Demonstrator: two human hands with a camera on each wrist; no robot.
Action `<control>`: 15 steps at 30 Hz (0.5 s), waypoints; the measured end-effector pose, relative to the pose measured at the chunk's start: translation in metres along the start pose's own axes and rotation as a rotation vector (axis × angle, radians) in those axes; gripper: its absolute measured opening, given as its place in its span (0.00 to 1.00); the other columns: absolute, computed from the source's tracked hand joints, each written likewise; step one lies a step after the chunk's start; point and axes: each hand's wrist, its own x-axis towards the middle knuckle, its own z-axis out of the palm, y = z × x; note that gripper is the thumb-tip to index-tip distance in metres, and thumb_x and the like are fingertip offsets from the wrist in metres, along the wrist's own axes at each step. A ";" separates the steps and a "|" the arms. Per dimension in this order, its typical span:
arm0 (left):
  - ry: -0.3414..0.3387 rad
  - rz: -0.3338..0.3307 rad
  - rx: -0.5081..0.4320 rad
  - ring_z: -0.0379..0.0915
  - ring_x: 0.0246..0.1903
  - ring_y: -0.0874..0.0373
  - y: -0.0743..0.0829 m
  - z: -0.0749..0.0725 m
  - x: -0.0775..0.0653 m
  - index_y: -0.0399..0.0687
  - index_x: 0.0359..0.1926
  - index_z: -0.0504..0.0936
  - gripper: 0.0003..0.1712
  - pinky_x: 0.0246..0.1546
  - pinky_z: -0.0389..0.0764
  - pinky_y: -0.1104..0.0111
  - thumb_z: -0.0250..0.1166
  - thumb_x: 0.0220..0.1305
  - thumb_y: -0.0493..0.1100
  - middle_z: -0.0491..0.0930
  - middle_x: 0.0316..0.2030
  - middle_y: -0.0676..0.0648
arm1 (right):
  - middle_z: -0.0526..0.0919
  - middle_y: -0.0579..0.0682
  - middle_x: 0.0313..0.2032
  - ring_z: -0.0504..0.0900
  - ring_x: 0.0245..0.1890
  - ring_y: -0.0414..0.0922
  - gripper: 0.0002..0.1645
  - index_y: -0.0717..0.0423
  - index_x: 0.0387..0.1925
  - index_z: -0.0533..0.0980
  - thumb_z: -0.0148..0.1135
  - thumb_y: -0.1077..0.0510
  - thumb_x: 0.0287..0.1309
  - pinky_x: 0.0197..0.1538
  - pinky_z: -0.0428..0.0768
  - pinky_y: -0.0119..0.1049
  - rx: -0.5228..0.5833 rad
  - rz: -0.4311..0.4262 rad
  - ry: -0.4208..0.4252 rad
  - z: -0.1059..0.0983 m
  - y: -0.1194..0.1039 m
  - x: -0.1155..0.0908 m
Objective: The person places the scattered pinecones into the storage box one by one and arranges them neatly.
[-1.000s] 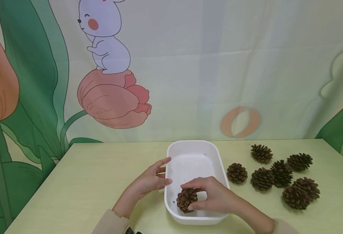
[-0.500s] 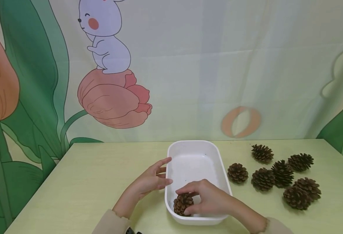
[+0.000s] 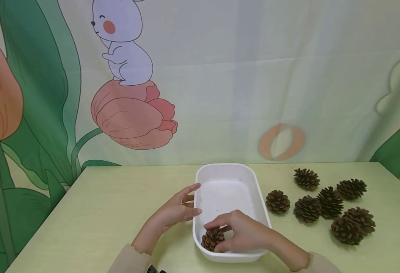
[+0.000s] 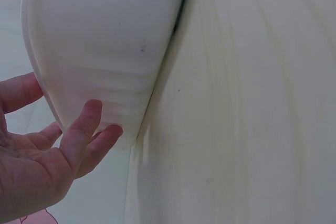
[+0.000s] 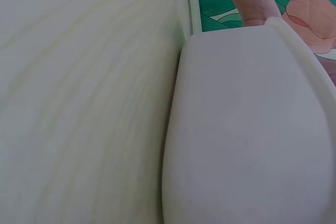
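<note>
In the head view a white rectangular tub [image 3: 228,173] stands on the table, its long sides running away from me. My right hand [image 3: 243,232] reaches in over the tub's right side and holds a brown pine cone [image 3: 212,239] between thumb and fingers, low in the near left corner. On the opposite side my left hand [image 3: 176,207] grips the tub's wall. In the left wrist view, that hand [image 4: 58,156] has some fingers against the outside wall and others at the rim. The right wrist view shows only the tub's outer wall [image 5: 247,119], with the right hand out of frame.
Several pine cones lie to the right of the tub, the closest pine cone [image 3: 278,201] near its right wall. Others, such as a far pine cone [image 3: 306,179], spread across the pale table [image 3: 118,212]. Behind hangs a printed cloth [image 3: 206,94] with a rabbit and tulips.
My right hand has lowered the pine cone and brought it slightly left and nearer, into the near left corner of the tub. My left hand has stayed in place.
</note>
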 end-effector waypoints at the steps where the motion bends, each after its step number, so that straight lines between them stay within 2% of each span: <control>1: 0.000 0.000 0.001 0.64 0.56 0.39 0.000 0.000 0.000 0.44 0.69 0.52 0.42 0.51 0.74 0.55 0.59 0.55 0.26 0.58 0.61 0.29 | 0.80 0.52 0.48 0.75 0.50 0.39 0.26 0.62 0.49 0.76 0.69 0.58 0.46 0.47 0.77 0.28 0.013 0.006 -0.004 0.000 0.000 0.000; 6: 0.000 -0.001 0.003 0.64 0.56 0.40 0.000 0.000 0.000 0.44 0.69 0.52 0.42 0.50 0.75 0.56 0.60 0.55 0.27 0.58 0.61 0.30 | 0.80 0.53 0.48 0.75 0.50 0.38 0.25 0.63 0.49 0.76 0.69 0.60 0.46 0.49 0.76 0.28 0.068 0.027 -0.012 0.000 0.000 -0.001; 15: -0.005 0.004 0.000 0.64 0.56 0.39 0.001 0.000 -0.001 0.43 0.69 0.52 0.42 0.50 0.75 0.56 0.59 0.55 0.27 0.58 0.61 0.29 | 0.80 0.53 0.47 0.76 0.48 0.38 0.26 0.63 0.49 0.76 0.69 0.61 0.45 0.49 0.76 0.29 0.028 -0.004 -0.002 -0.001 0.002 -0.002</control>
